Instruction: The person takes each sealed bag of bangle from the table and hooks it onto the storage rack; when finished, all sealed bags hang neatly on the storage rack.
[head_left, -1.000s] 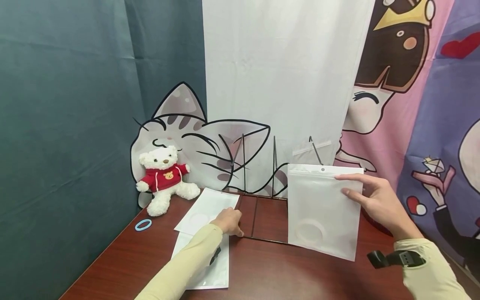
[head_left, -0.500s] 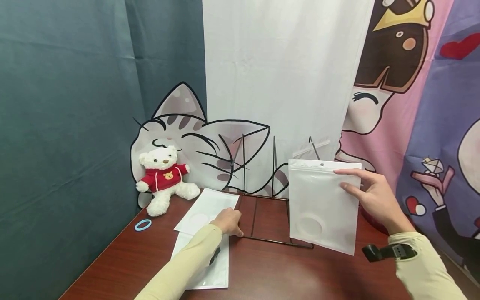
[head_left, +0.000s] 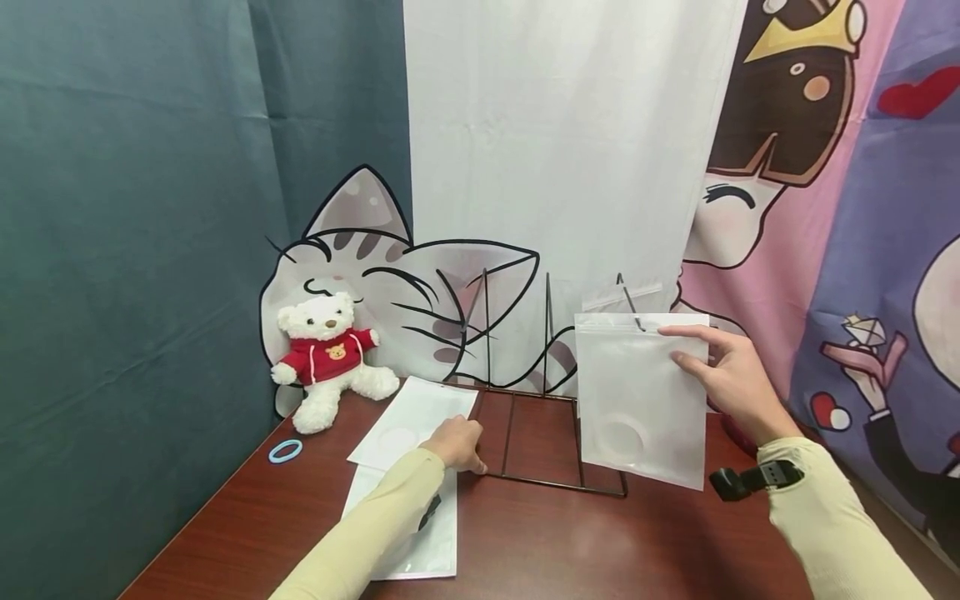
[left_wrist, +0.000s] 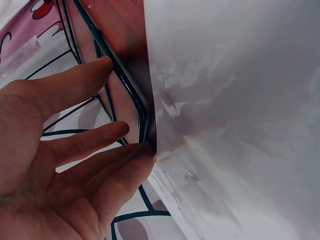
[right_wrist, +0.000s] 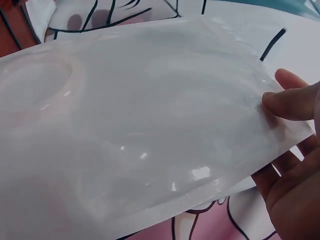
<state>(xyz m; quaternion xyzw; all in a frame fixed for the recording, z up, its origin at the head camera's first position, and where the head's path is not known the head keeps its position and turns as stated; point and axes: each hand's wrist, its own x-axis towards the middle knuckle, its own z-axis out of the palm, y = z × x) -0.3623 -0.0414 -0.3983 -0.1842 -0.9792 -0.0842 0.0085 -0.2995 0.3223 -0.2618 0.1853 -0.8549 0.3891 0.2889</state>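
My right hand (head_left: 738,379) pinches the upper right edge of a white zip pouch (head_left: 637,392), thumb in front. A round ring shape shows low in the pouch. A dark wire hook (head_left: 628,300) overlaps the pouch's top strip, its tip at the hang hole. In the right wrist view, thumb and fingers grip the edge of the pouch (right_wrist: 150,110) beside the hook (right_wrist: 273,45). My left hand (head_left: 455,443) rests at the front left corner of the wire rack (head_left: 555,482). In the left wrist view, its loosely extended fingertips touch the black rod (left_wrist: 131,90).
Two more white pouches, one upper (head_left: 412,412) and one lower (head_left: 438,542), overlap left of the rack. A white teddy bear (head_left: 333,358) in a red hoodie and a blue ring (head_left: 286,451) stand farther left. Another pouch (head_left: 600,298) hangs behind on the hook.
My right hand has moved the pouch slightly up, left and away, and the hook's end now shows across the pouch's top strip. The left hand has stayed on the rack's corner.
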